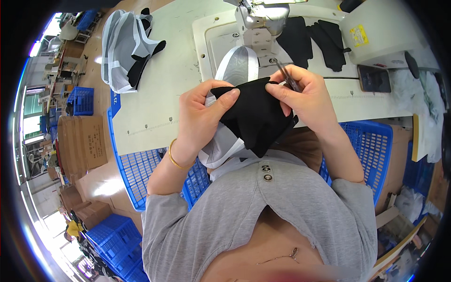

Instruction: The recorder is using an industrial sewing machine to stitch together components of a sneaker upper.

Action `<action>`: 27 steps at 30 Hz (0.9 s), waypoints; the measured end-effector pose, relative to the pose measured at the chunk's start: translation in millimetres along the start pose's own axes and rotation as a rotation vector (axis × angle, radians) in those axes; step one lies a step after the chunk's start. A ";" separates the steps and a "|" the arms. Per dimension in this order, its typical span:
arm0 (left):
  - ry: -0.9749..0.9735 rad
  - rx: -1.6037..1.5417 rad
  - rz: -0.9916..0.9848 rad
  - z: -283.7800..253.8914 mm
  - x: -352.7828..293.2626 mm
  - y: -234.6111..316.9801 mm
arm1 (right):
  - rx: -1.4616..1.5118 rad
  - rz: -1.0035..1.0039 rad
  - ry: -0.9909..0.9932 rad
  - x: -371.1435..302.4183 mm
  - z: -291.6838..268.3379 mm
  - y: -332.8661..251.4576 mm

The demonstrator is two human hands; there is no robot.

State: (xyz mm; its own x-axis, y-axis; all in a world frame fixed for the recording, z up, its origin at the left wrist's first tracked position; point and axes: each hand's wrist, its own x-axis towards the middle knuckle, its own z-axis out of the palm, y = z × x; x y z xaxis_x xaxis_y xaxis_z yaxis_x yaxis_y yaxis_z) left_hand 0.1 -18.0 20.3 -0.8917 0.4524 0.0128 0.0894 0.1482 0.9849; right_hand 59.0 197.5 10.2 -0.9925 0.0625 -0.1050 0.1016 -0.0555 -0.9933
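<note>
Between my two hands, at the front edge of a sewing machine table, I hold a black fabric piece [257,113]. My left hand [203,110] pinches its upper left edge between thumb and fingers. At its upper right edge, my right hand [303,96] grips the cloth with thumb and forefinger; dark thread snips [289,79] also rest in that hand. Grey mesh fabric with white bands [238,66] shows behind and below the black cloth, running back toward the sewing machine head [263,30]. How the mesh and black cloth join is hidden by my hands.
Grey, white and black sewn pieces [129,49] lie stacked at the table's left. Black cut pieces [326,44] lie right of the machine, near a phone [374,78]. Blue plastic baskets [141,171] stand under the table edge. Cardboard boxes [82,145] are on the floor at left.
</note>
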 end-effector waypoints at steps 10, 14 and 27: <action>0.021 0.057 -0.003 0.5 -4.2 6.0 | 0.109 -0.013 0.095 -4.2 7.7 0.0; 0.015 0.057 0.013 -0.8 -5.1 6.7 | 0.135 -0.026 0.101 -4.1 9.9 -0.2; -0.025 0.071 0.035 -4.2 -7.1 10.0 | 0.137 -0.029 0.123 -3.1 13.0 3.0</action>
State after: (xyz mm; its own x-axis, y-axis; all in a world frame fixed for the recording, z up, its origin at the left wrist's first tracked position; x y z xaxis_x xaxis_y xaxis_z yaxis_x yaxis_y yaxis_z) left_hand 5.5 -23.4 30.8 -0.8762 0.4801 0.0419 0.1525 0.1936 0.9692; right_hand 61.5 184.2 8.2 -0.9783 0.1867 -0.0897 0.0544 -0.1863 -0.9810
